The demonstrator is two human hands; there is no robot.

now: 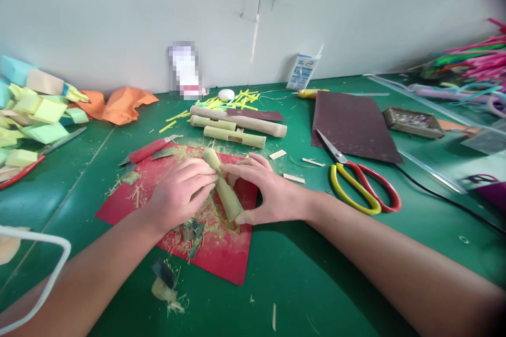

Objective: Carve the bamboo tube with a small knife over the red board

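Note:
A short pale bamboo tube (228, 197) lies slanted over a red sheet (233, 260) strewn with fine shavings. My right hand (269, 189) grips it from the right, fingers at its middle and thumb at the near end. From the left, my left hand (182, 189) has its curled fingers pressed against the tube's upper part; whether something small sits under those fingertips is hidden. A red-handled knife (150, 150) rests at the sheet's far left edge. Dark worn scraps (193, 236) lie on the sheet below my left hand.
Beyond the sheet are several cut bamboo pieces (235, 137) and yellow strips (247, 99). Scissors (356, 179) lie at right, touching a dark brown sheet (351, 126). Folded paper pieces (39, 110) pile up at left. A phone (184, 70) and a drink carton (303, 71) lean on the wall.

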